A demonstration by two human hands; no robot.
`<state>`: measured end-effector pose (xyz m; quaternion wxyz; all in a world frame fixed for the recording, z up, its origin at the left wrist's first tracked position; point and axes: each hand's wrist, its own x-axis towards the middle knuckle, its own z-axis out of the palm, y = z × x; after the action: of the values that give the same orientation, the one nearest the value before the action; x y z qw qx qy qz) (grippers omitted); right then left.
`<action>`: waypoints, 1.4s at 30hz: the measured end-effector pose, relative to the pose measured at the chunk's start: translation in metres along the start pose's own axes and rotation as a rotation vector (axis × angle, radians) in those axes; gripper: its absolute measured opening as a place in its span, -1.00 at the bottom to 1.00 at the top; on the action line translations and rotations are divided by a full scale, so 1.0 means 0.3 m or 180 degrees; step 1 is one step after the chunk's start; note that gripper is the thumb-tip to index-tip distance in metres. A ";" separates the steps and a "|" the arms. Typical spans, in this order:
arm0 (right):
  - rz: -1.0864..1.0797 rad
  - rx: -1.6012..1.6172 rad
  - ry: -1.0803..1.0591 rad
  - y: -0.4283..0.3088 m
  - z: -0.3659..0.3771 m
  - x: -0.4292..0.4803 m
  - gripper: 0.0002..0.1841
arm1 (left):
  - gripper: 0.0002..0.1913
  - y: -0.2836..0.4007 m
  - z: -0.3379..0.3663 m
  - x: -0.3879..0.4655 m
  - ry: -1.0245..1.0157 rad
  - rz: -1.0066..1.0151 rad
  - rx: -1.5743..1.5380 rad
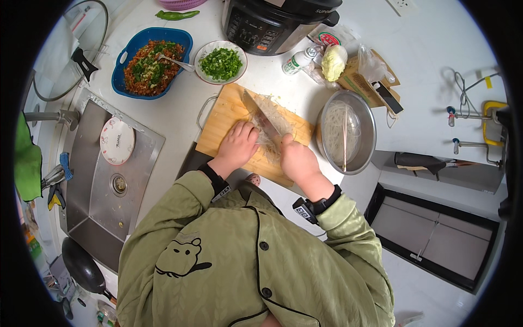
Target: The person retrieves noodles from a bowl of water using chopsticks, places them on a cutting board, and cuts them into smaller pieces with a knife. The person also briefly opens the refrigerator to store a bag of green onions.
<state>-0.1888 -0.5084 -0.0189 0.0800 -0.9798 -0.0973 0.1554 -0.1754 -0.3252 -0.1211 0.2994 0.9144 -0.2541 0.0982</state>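
My right hand (299,160) grips the handle of a kitchen knife (260,115), whose broad blade lies across chopped glass noodles (274,111). The noodles spread over a wooden cutting board (219,122), on both sides of the blade. With bent fingers, my left hand (239,143) presses on noodles at the blade's left side; what lies under the palm is hidden. Right of the board stands a steel bowl (371,137) of long soaked noodles (341,135), with chopsticks (345,141) laid across it.
Behind the board are a blue basin (118,79) of minced filling with a spoon (179,63), a plate of chopped greens (221,64) and a black electric pressure cooker (265,28). A white bottle (297,62) and a cabbage (334,62) stand back right. A steel sink (108,196) lies left.
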 end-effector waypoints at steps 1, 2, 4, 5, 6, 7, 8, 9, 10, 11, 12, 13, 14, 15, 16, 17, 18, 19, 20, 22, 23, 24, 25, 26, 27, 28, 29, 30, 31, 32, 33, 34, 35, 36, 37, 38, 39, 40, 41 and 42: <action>-0.0072 -0.0027 0.0137 0.004 -0.012 0.004 -0.78 | -0.51 0.001 0.001 0.001 0.0009 -0.0009 0.0002; 0.0099 0.0000 -0.0073 -0.010 -0.007 0.004 -0.79 | -0.51 0.000 0.003 0.002 0.0033 -0.0020 0.0007; 0.0400 0.0038 -0.0311 -0.025 -0.010 0.012 -0.79 | -0.51 0.002 0.001 0.002 -0.0010 -0.0086 -0.0048; 0.0282 0.0074 -0.0068 -0.027 -0.014 0.018 -0.80 | -0.51 0.003 -0.002 0.003 -0.0087 -0.0160 -0.0074; 0.0248 0.0123 -0.0056 -0.020 -0.024 0.024 -0.80 | -0.52 0.002 -0.008 0.000 -0.0024 -0.0142 -0.0136; 0.0267 0.0200 -0.0146 -0.011 -0.031 0.025 -0.81 | -0.52 0.004 -0.015 -0.004 -0.0041 -0.0130 -0.0214; 0.0080 0.0219 -0.0116 0.014 -0.052 0.033 -0.81 | -0.53 0.001 -0.023 -0.001 -0.0074 -0.0121 -0.0283; 0.0027 0.0069 -0.0056 0.033 -0.061 0.040 -0.81 | -0.54 -0.004 -0.033 0.002 -0.0041 -0.0069 -0.0272; -0.0019 -0.0040 -0.0118 0.048 -0.064 0.035 -0.81 | -0.55 -0.003 -0.042 -0.005 -0.0060 -0.0033 -0.0277; -0.0096 -0.0176 0.0085 0.062 -0.065 0.032 -0.81 | -0.56 -0.002 -0.051 -0.012 -0.0063 0.0020 -0.0296; -0.0011 -0.0191 0.0224 0.056 -0.048 0.030 -0.80 | -0.56 -0.003 -0.058 -0.014 -0.0082 0.0022 -0.0309; -0.0050 -0.0025 0.0109 0.056 -0.035 0.027 -0.80 | -0.57 -0.004 -0.064 -0.017 -0.0065 0.0036 -0.0324; 0.0012 0.0045 0.0139 0.050 -0.021 0.029 -0.80 | -0.57 -0.006 -0.067 -0.018 -0.0032 0.0051 -0.0341; 0.0122 0.0147 -0.0077 0.050 -0.014 0.028 -0.80 | -0.58 -0.005 -0.069 -0.021 -0.0028 0.0041 -0.0364; -0.0050 0.0274 -0.0015 0.055 -0.015 0.028 -0.80 | -0.59 -0.005 -0.071 -0.021 -0.0004 0.0028 -0.0382; -0.0107 0.0146 0.0247 0.054 -0.013 0.026 -0.79 | -0.59 -0.003 -0.071 -0.024 -0.0030 -0.0011 -0.0399; -0.0165 0.0118 0.0263 0.059 -0.020 0.024 -0.79 | -0.61 0.001 -0.071 -0.025 -0.0052 -0.0028 -0.0455; -0.0257 0.0077 0.0458 0.065 -0.027 0.022 -0.79 | -0.64 0.002 -0.070 -0.022 -0.0078 -0.0063 -0.0491; -0.0204 -0.0003 0.0199 0.069 -0.034 0.015 -0.78 | -0.66 0.002 -0.068 -0.017 -0.0086 -0.0112 -0.0521; 0.0043 -0.0319 0.0125 0.068 -0.037 -0.003 -0.77 | -0.67 0.006 -0.064 -0.014 -0.0078 -0.0156 -0.0577; 0.0004 -0.0113 0.0006 0.064 -0.034 -0.008 -0.78 | -0.68 0.005 -0.062 -0.012 -0.0065 -0.0180 -0.0601; 0.0121 -0.0037 -0.0025 0.055 -0.025 -0.013 -0.78 | -0.68 0.004 -0.060 -0.011 -0.0016 -0.0179 -0.0627; 0.0264 0.0075 -0.0282 0.051 -0.020 -0.013 -0.78 | -0.69 0.002 -0.058 -0.012 0.0027 -0.0182 -0.0654; 0.0218 0.0086 -0.0214 0.050 -0.018 -0.012 -0.78 | -0.70 0.001 -0.056 -0.014 0.0072 -0.0186 -0.0677; 0.0084 0.0052 0.0100 0.049 -0.017 -0.012 -0.78 | -0.70 -0.006 -0.054 -0.012 0.0096 -0.0148 -0.0726; -0.0014 0.0085 0.0146 0.048 -0.017 -0.012 -0.77 | -0.71 -0.010 -0.050 -0.011 0.0090 -0.0099 -0.0792; -0.0097 0.0111 0.0381 0.045 -0.017 -0.014 -0.77 | -0.72 -0.012 -0.045 -0.009 0.0034 -0.0064 -0.0865; -0.0043 0.0095 0.0103 0.041 -0.017 -0.015 -0.76 | -0.73 -0.017 -0.039 -0.004 0.0071 0.0010 -0.0897; 0.0021 0.0073 0.0020 0.039 -0.019 -0.023 -0.76 | -0.75 -0.018 -0.033 0.000 0.0053 0.0060 -0.0933; 0.0140 0.0002 -0.0018 0.033 -0.020 -0.035 -0.75 | -0.76 -0.017 -0.028 0.003 0.0031 0.0110 -0.0972; 0.0212 0.0113 -0.0033 0.015 -0.009 -0.044 -0.76 | -0.77 -0.015 -0.024 0.005 0.0058 0.0117 -0.0963; 0.0335 0.0169 0.0001 -0.011 0.006 -0.049 -0.76 | -0.78 -0.014 -0.021 0.008 0.0090 0.0125 -0.0954; 0.0514 0.0256 -0.0193 -0.030 0.017 -0.050 -0.77 | -0.79 -0.011 -0.020 0.008 0.0081 0.0136 -0.0953; 0.0516 0.0228 -0.0176 -0.036 0.016 -0.044 -0.79 | -0.79 -0.009 -0.022 0.007 0.0176 0.0122 -0.0940; 0.0384 0.0193 -0.0025 -0.043 0.012 -0.030 -0.80 | -0.78 -0.014 -0.028 0.006 0.0226 0.0112 -0.0911; 0.0311 0.0216 -0.0003 -0.047 0.003 -0.022 -0.80 | -0.78 -0.013 -0.035 -0.002 0.0227 0.0099 -0.0901; 0.0300 0.0215 0.0051 -0.045 -0.015 -0.016 -0.81 | -0.77 -0.012 -0.042 -0.009 0.0270 0.0164 -0.0822; 0.0248 0.0163 0.0014 -0.040 -0.038 -0.009 -0.81 | -0.76 -0.018 -0.049 -0.009 0.0331 0.0206 -0.0725; 0.0156 0.0203 0.0009 -0.037 -0.063 -0.011 -0.81 | -0.75 -0.023 -0.054 -0.012 0.0385 0.0243 -0.0634; 0.0141 0.0218 0.0014 -0.036 -0.086 -0.020 -0.81 | -0.75 -0.024 -0.056 -0.014 0.0364 0.0239 -0.0666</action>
<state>-0.1880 -0.5025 0.0090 0.1103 -0.9787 -0.0700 0.1583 -0.1756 -0.3084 -0.1128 0.4032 0.8609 -0.2796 0.1343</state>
